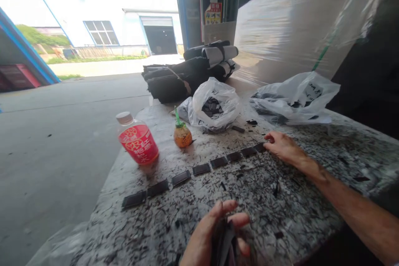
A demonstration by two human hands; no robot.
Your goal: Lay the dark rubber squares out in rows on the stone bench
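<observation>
Several small black square pieces (201,169) lie in a slanted row across the speckled stone table (156,224). My right hand (282,146) rests at the far right end of the row, fingertips touching the last black piece (259,147). My left hand (215,235) is at the near edge, curled around a stack of black pieces (222,241).
A red-labelled drink bottle (137,139) and a small orange bottle with a green top (182,133) stand at the left. A white plastic bag of black pieces (215,106), another bag (296,97), rolled black material (190,72) and a plastic-wrapped pallet (296,25) lie behind.
</observation>
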